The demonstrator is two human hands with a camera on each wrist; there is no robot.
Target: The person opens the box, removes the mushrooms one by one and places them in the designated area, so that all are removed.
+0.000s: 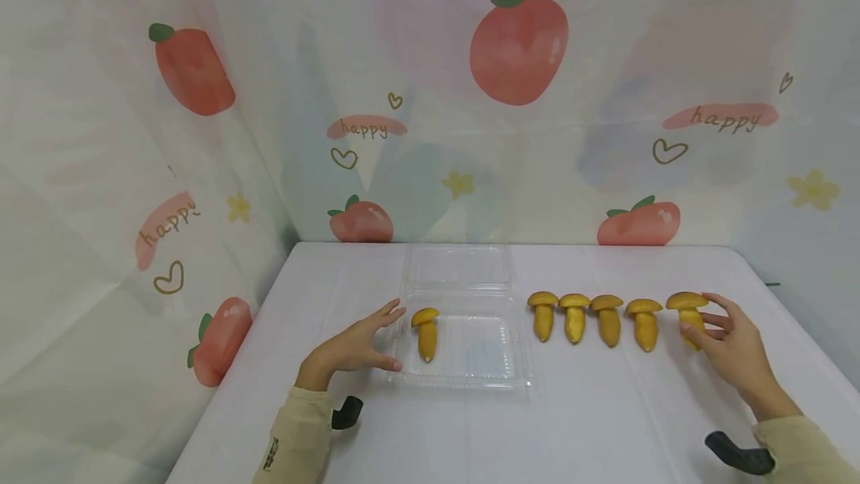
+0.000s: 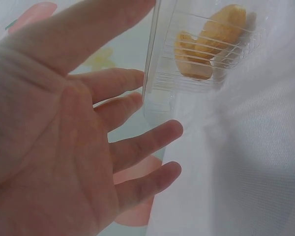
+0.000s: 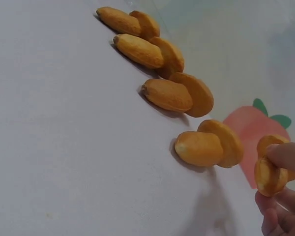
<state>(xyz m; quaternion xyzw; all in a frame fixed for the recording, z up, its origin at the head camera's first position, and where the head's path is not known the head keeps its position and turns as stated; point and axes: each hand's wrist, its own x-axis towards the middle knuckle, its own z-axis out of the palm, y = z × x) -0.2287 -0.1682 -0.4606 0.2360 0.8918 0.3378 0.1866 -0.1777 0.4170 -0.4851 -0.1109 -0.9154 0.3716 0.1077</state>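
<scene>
At the right end of a row of yellow mushrooms, my right hand [image 1: 735, 346] pinches a mushroom [image 1: 687, 303] by its stem, between thumb and fingers. The right wrist view shows the same held mushroom [image 3: 271, 178] at its right edge, partly covered by the thumb. A clear plastic box [image 1: 470, 378] lies with its lid [image 1: 457, 267] folded back, holding one mushroom [image 1: 426, 336] at its left side. My left hand [image 1: 352, 346] is at the box's left edge, fingers spread and fairly straight. In the left wrist view its fingertips [image 2: 133, 78] reach the box wall.
Several more mushrooms, among them a nearby one [image 1: 645, 323], line up between the box and my right hand. A white cloth [image 1: 571, 424] covers the table. Behind and to the left hang printed curtains [image 1: 430, 58] with fruit pictures.
</scene>
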